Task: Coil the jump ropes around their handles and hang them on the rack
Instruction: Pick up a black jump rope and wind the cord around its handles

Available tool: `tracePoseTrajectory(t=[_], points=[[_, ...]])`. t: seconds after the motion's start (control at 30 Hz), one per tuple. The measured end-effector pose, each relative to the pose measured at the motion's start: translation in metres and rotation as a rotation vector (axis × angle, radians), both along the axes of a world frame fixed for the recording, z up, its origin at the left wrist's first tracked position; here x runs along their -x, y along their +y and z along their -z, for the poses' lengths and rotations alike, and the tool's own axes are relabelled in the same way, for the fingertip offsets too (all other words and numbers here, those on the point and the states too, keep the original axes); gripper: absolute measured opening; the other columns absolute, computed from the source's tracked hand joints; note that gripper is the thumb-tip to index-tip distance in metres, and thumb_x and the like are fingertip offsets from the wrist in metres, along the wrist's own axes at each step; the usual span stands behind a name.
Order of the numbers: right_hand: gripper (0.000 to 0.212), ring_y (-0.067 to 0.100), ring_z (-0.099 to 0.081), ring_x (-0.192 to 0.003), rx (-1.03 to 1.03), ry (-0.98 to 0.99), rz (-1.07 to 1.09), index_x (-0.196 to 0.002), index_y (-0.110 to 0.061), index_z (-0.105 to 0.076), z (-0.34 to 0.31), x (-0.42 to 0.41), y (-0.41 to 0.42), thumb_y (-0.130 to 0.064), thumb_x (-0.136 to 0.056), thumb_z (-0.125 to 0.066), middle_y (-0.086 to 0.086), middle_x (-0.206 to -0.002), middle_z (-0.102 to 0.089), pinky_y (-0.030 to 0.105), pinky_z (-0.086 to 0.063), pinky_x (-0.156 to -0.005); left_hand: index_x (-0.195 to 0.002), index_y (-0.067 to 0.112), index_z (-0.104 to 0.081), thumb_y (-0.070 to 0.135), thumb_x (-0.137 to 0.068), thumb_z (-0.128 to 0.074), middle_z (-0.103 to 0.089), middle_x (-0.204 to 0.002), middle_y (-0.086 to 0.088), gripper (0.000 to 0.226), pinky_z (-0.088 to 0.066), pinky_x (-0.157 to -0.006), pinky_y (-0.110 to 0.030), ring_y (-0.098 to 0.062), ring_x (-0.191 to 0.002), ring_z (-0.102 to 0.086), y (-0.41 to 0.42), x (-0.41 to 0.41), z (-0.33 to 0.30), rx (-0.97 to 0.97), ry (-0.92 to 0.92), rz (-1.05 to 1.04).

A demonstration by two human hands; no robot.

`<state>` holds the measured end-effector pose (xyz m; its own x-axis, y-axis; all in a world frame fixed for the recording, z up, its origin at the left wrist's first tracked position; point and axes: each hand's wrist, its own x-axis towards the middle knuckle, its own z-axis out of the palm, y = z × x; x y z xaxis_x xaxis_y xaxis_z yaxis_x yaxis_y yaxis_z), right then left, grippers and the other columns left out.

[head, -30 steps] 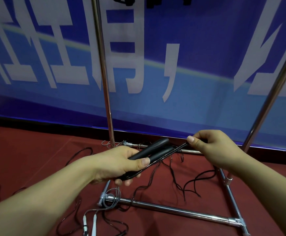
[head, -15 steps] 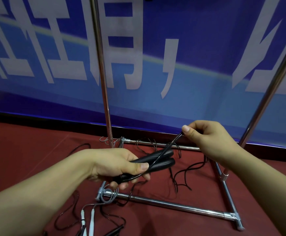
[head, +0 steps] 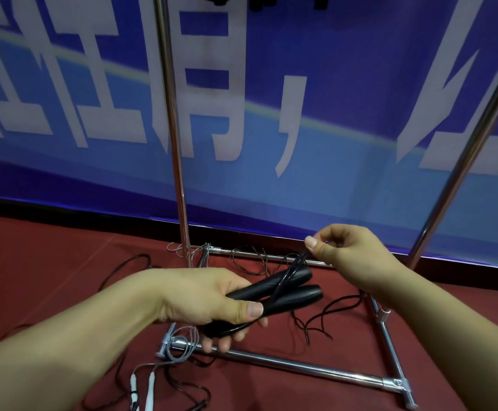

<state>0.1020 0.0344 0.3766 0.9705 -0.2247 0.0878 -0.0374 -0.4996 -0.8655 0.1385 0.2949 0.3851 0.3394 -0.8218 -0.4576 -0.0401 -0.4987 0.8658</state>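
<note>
My left hand (head: pixel 206 301) grips two black jump-rope handles (head: pixel 283 289) side by side, their free ends pointing right. My right hand (head: pixel 345 253) pinches the thin black rope (head: pixel 293 266) just above the handles' tips; the rope crosses over both handles. Loose black rope (head: pixel 327 318) trails on the red carpet below. The chrome rack's upright poles (head: pixel 172 137) rise behind my hands, and its base frame (head: pixel 301 366) lies on the floor.
A second rope with white handles (head: pixel 141 387) and grey cord (head: pixel 182 342) lies by the base's near left corner. More black cord (head: pixel 129 262) loops on the carpet at left. A blue banner (head: pixel 330 143) hangs behind. Dark items hang at the top edge.
My right hand has carried the pinched rope up and back down across the handles. The left hand has kept its grip and tilted the handles slightly.
</note>
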Motion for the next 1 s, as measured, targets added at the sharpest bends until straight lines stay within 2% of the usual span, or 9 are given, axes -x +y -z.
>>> tracePoseTrajectory(t=[0.13,0.17,0.3,0.43,0.57,0.63,0.73,0.87,1.0], points=[[0.033,0.010,-0.042,-0.050,0.080,0.057,-0.036,-0.079,-0.012,-0.064,0.001,0.001,0.000,-0.044,-0.088,-0.070,-0.005,-0.057,-0.058,0.019,-0.035,-0.049,-0.101,0.021,-0.063,0.036,-0.101,-0.056,-0.067,-0.077,0.006,0.017,-0.050,-0.081,-0.030,-0.021,-0.090,-0.073,0.003,0.001,0.000,0.047,-0.115,0.019],[0.034,0.009,-0.042,-0.048,0.093,0.060,-0.039,-0.078,-0.012,-0.065,0.001,0.002,0.001,-0.044,-0.089,-0.069,-0.005,-0.056,-0.059,0.018,-0.036,-0.049,-0.103,0.019,-0.063,0.036,-0.102,-0.055,-0.068,-0.077,0.006,0.018,-0.049,-0.083,-0.030,-0.021,-0.094,-0.073,0.003,0.002,0.001,0.054,-0.139,0.011],[0.039,0.007,-0.042,-0.045,0.067,0.031,-0.035,-0.070,-0.013,-0.063,0.001,0.000,0.003,-0.045,-0.091,-0.065,-0.009,-0.051,-0.056,0.015,-0.036,-0.047,-0.106,0.008,-0.060,0.031,-0.096,-0.058,-0.065,-0.075,0.000,0.025,-0.057,-0.065,-0.025,-0.026,-0.084,-0.073,0.000,0.005,-0.001,0.131,-0.016,-0.151],[0.047,0.012,-0.042,-0.050,0.063,0.024,-0.034,-0.072,-0.008,-0.064,0.004,-0.006,0.008,-0.050,-0.092,-0.062,-0.007,-0.056,-0.054,0.025,-0.037,-0.053,-0.106,0.008,-0.064,0.037,-0.091,-0.061,-0.063,-0.074,0.000,0.033,-0.054,-0.055,-0.024,-0.021,-0.068,-0.071,-0.003,0.004,0.002,0.194,-0.057,-0.292],[0.039,0.013,-0.037,-0.052,0.083,0.128,-0.072,-0.072,-0.007,-0.060,0.009,-0.011,0.012,-0.038,-0.095,-0.060,0.002,-0.061,-0.052,0.026,-0.031,-0.051,-0.109,0.007,-0.065,0.040,-0.090,-0.060,-0.063,-0.073,0.002,0.038,-0.051,-0.052,-0.023,-0.016,-0.059,-0.066,-0.007,0.007,0.001,0.243,-0.082,-0.349],[0.047,0.015,-0.037,-0.054,0.106,0.158,-0.095,-0.076,-0.001,-0.059,0.011,-0.012,0.015,-0.044,-0.096,-0.058,0.004,-0.061,-0.050,0.029,-0.031,-0.056,-0.110,0.006,-0.065,0.038,-0.093,-0.058,-0.063,-0.071,0.004,0.037,-0.050,-0.051,-0.022,-0.015,-0.057,-0.064,-0.008,0.007,0.000,0.262,-0.082,-0.387],[0.062,0.015,-0.038,-0.051,0.095,0.140,-0.055,-0.062,-0.006,-0.057,0.007,-0.010,0.018,-0.059,-0.094,-0.051,0.008,-0.061,-0.042,0.027,-0.031,-0.058,-0.107,0.008,-0.067,0.038,-0.094,-0.058,-0.063,-0.073,0.003,0.034,-0.048,-0.050,-0.023,-0.014,-0.056,-0.061,-0.008,0.003,0.001,0.292,-0.068,-0.516],[0.057,0.019,-0.035,-0.057,0.073,0.169,-0.055,-0.056,-0.024,-0.067,0.003,-0.008,0.020,-0.063,-0.094,-0.049,0.010,-0.064,-0.039,0.027,-0.033,-0.058,-0.105,0.008,-0.070,0.033,-0.100,-0.057,-0.064,-0.073,0.002,0.028,-0.048,-0.048,-0.024,-0.012,-0.054,-0.060,-0.005,-0.003,0.006,0.243,-0.099,-0.676],[0.052,0.017,-0.034,-0.059,0.143,0.183,-0.084,-0.068,-0.015,-0.061,0.000,-0.007,0.022,-0.059,-0.095,-0.051,0.005,-0.064,-0.037,0.029,-0.031,-0.061,-0.105,0.008,-0.070,0.034,-0.101,-0.057,-0.065,-0.073,0.002,0.030,-0.048,-0.048,-0.025,-0.012,-0.054,-0.061,-0.004,-0.008,0.012,0.199,-0.128,-0.771]])
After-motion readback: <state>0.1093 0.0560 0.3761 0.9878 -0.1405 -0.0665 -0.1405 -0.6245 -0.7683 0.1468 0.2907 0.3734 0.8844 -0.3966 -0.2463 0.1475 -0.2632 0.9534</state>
